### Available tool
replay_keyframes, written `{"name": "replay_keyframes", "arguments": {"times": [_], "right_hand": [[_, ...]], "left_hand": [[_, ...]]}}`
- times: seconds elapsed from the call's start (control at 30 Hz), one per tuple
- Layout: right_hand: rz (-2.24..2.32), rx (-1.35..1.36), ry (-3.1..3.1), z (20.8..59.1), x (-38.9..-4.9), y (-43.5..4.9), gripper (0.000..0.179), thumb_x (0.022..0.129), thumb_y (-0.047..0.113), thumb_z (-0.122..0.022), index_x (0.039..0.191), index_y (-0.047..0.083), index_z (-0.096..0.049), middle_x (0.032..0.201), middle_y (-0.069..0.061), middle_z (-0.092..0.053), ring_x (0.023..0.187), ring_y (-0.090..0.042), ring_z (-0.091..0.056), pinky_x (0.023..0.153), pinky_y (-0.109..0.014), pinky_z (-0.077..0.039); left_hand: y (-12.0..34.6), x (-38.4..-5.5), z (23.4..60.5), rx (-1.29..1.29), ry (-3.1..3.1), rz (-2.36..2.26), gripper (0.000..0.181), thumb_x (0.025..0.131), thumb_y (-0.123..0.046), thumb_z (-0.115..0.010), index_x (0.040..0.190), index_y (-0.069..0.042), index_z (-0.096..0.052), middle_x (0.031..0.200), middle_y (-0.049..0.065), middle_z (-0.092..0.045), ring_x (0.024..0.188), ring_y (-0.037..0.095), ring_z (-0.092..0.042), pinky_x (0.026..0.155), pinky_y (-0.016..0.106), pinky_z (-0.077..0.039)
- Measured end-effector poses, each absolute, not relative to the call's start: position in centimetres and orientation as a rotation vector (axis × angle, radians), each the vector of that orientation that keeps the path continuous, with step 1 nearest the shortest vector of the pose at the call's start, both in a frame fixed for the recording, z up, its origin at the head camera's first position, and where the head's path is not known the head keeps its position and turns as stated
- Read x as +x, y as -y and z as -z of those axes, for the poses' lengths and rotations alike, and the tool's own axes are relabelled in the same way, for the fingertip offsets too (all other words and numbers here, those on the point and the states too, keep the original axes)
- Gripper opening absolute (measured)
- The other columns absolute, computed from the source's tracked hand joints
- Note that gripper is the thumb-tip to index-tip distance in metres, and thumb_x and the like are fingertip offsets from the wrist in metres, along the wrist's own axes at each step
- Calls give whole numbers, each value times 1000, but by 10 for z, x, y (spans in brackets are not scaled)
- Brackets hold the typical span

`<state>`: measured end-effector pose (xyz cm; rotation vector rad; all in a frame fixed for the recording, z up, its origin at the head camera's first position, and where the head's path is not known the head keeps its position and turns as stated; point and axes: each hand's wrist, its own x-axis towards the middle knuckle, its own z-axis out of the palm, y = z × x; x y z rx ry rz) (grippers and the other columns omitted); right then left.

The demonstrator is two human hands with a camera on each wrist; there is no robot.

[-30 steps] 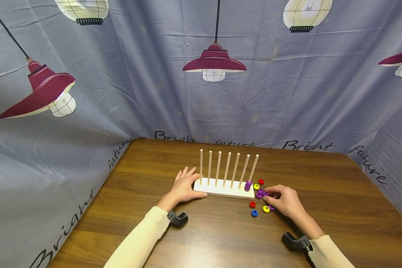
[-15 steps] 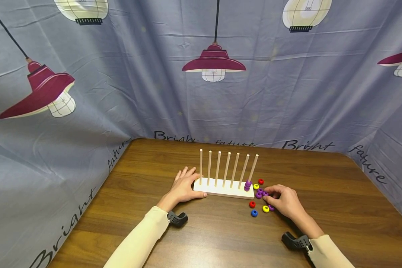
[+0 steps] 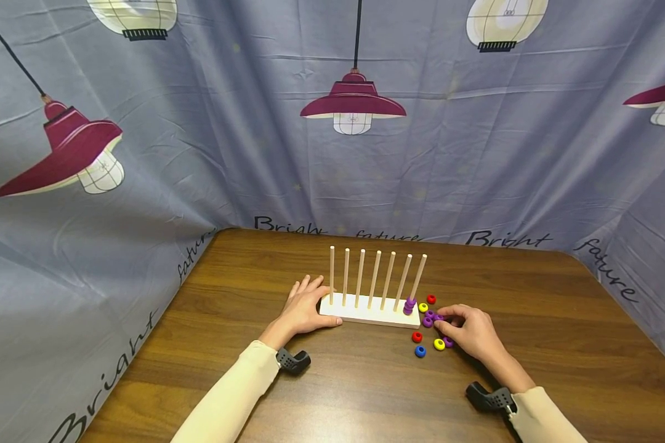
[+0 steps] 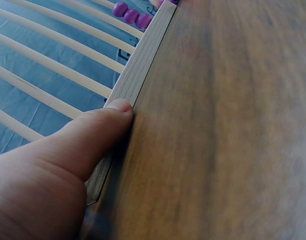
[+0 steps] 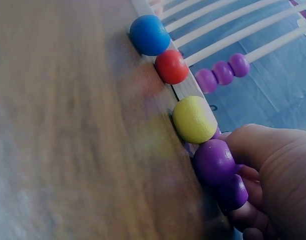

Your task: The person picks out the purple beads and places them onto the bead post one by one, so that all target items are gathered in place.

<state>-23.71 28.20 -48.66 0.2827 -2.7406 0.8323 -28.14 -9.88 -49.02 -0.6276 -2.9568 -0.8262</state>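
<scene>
hardly anything has changed over the last second: my view has drifted a touch, but both hands sit where they sat and no bead has moved that i can see. my left hand (image 3: 306, 312) grips the left end of the peg board (image 3: 360, 315), thumb along the front edge, index finger at the back, holding it on the bench (image 3: 338, 381). my right hand (image 3: 471, 332) is curled at the other end, thumb and forefinger pinching a purple bead (image 3: 439, 318); i can't tell whether it has left the bench at all. the stack is unchanged too: three purple beads (image 3: 409, 306) low on the rightmost peg (image 3: 417, 277), the other six pegs (image 3: 346, 277) bare. so the work has paused at the pick-up, this bead not yet threaded. between it and the board lie two loose purple beads (image 3: 428, 322), with a yellow bead (image 3: 423, 307) just behind them; nearer me are a red bead (image 3: 417, 337) and a blue bead (image 3: 420, 351)
</scene>
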Motion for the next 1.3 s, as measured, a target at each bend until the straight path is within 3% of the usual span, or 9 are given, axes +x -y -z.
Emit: {"name": "replay_keyframes", "arguments": {"times": [0.4,1.3], "right_hand": [[-881,306,2633,488,-237,-282,18,78,9,-84,94,7,-77,80,-2,-77,64,8,-50,58,-20,-43],[-871,279,2665,489,-238,-283,20,81,14,-83,100,7,-80,72,2,-69,65,3,-48,56,-21,-39]], "left_hand": [[99,-281,491,-626,2958,835,69,76,-55,-81,135,-22,-65,162,19,-40,154,48,-23,127,63,-14],[99,-281,490,-626,2970,806,72,76,-55,-81,137,-21,-64,162,18,-39,155,46,-23,127,62,-13]]}}
